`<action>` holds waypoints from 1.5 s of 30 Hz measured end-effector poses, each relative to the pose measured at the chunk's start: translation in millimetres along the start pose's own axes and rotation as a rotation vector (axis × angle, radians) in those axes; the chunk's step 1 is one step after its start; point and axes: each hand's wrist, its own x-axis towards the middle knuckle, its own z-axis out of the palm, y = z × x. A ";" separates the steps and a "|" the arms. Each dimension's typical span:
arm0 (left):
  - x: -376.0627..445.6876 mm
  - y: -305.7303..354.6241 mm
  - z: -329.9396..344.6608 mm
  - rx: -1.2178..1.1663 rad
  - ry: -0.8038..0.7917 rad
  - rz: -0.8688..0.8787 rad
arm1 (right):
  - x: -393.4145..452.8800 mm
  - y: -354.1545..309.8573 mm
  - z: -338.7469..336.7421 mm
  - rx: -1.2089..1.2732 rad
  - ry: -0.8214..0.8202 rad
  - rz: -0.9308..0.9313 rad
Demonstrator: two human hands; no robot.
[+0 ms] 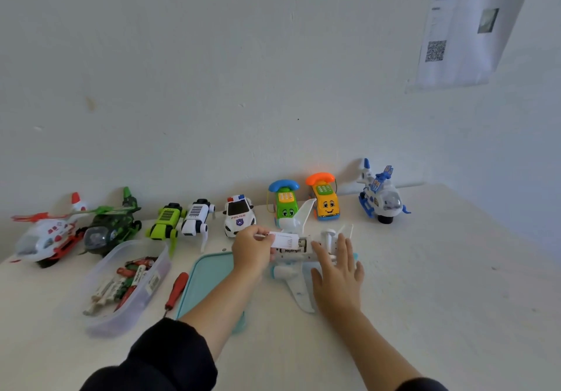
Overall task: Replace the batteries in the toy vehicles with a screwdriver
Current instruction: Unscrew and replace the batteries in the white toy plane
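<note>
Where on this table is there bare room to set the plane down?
Bare tabletop lies right of the right hand, below the blue helicopter. Crowded: the toy row along the wall, and the left side with the battery tub, screwdriver and teal tray.

A row of toys lines the wall at the back of the table (pixel 425 284): from left, two helicopters (pixel 79 233), two robot dogs (pixel 182 220), a police car (pixel 239 219), two telephone cars (pixel 306 198), another helicopter (pixel 381 193). In front, left to right: battery tub (pixel 127 287), screwdriver (pixel 176 292), tray (pixel 206 281), toy plane (pixel 303 257).
</note>
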 end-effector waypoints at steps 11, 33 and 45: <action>1.1 -3.0 12.2 0.044 -0.023 0.009 | 2.0 6.6 16.0 -0.019 0.170 -0.040; 14.2 -8.8 16.2 0.294 -0.021 0.101 | 1.8 10.4 24.2 -0.139 0.326 -0.185; 7.6 0.9 7.8 0.241 -0.115 0.151 | 3.1 8.6 21.1 -0.152 0.252 -0.189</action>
